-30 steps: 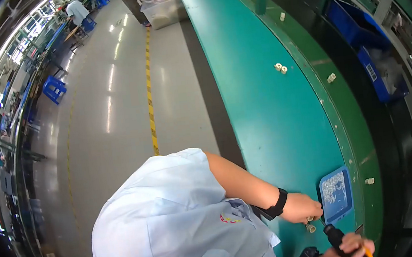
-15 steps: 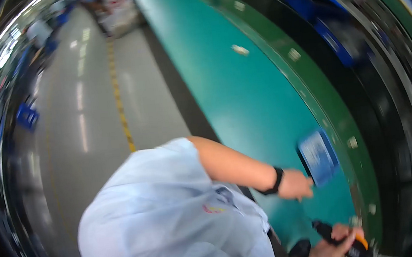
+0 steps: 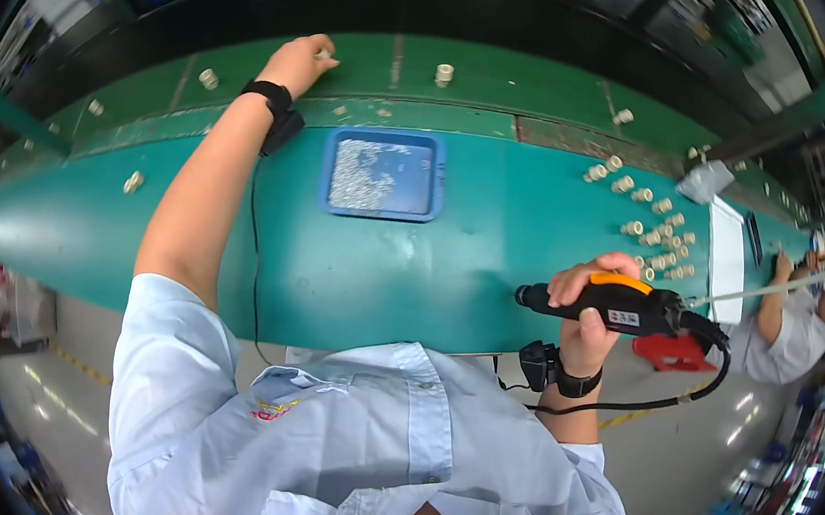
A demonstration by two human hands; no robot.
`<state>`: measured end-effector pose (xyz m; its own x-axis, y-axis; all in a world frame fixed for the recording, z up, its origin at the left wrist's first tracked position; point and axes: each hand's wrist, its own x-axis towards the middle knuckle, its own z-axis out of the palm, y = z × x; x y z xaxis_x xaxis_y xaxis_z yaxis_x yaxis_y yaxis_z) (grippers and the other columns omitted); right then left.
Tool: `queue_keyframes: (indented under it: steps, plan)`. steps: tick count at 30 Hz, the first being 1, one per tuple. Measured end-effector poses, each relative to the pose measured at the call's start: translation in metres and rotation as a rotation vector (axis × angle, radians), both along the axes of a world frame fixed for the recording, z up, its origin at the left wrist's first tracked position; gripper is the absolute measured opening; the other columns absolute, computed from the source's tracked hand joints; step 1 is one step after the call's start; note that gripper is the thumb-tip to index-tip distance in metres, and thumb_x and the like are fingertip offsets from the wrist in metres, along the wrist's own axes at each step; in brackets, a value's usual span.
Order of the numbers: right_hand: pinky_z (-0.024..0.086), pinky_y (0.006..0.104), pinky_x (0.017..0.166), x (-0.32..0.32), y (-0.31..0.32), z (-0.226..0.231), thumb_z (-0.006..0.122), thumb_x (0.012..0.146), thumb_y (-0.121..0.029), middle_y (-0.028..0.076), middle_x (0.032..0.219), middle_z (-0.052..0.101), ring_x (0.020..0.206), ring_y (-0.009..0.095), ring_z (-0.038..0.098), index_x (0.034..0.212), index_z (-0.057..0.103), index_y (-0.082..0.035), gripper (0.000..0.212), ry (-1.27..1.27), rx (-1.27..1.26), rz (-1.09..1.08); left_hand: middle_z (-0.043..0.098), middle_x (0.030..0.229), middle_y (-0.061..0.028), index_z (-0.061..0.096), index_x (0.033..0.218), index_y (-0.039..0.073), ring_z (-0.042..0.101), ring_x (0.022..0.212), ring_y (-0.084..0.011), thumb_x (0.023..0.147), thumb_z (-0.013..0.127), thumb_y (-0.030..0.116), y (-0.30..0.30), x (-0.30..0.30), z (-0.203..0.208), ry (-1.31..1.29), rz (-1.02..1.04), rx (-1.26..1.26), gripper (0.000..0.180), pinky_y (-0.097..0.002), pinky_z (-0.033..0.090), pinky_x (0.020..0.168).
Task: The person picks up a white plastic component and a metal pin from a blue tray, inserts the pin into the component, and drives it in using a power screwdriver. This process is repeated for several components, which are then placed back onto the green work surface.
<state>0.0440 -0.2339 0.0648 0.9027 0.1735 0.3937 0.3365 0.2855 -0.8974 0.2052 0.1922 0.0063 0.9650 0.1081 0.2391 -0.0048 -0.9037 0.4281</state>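
Note:
My left hand (image 3: 300, 65) reaches out over the green strip along the far side of the bench. Its fingers are pinched around a small cream cylindrical fitting (image 3: 324, 55), mostly covered by them. My right hand (image 3: 586, 325) is wrapped around a black electric screwdriver (image 3: 652, 313) with an orange grip strip. The tool lies roughly level, its tip pointing left, and a black cable leaves its rear. Between my arms on the teal mat sits a blue tray (image 3: 396, 211) of many tiny silvery pieces.
Several cream fittings (image 3: 670, 242) stand grouped at the right of the mat; another fitting (image 3: 444, 74) is on the green strip. A white tray (image 3: 726, 255) lies farther right, near a co-worker (image 3: 792, 328). A thin cable (image 3: 254, 264) hangs by my left arm.
The view has swung round from the aisle to face the bench. My left hand has moved from beside the blue tray to the far strip and now pinches a fitting. The screwdriver stays in my right hand.

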Motion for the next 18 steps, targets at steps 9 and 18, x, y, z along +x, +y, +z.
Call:
queue_keyframes:
  steps: [9, 18]
  plan:
    - [0.046, 0.0289, 0.068, 0.008, -0.027, -0.013, 0.062, 0.074, -0.002, 0.008, 0.076, 0.056, 0.071, 0.015, 0.055, 0.111, 0.043, -0.001, 0.042, 0.079, 0.039, -0.014, 0.062, 0.104, -0.0183, 0.047, 0.128, 0.018, 0.059, 0.098, -0.0341, 0.071, 0.073, 0.024, 0.004, 0.059, -0.013, 0.163, -0.087, 0.169, 0.063, -0.0403, 0.046, 0.084]
    - [0.045, 0.0241, 0.061, 0.012, -0.023, -0.004, 0.059, 0.075, -0.001, 0.006, 0.072, 0.055, 0.066, 0.011, 0.054, 0.107, 0.048, 0.000, 0.033, 0.189, -0.042, 0.000, 0.050, 0.112, -0.0211, 0.032, 0.136, 0.014, 0.057, 0.095, -0.0364, 0.072, 0.071, 0.040, -0.085, 0.022, 0.044, -0.042, 0.089, 0.372, 0.080, -0.0405, 0.050, 0.077]
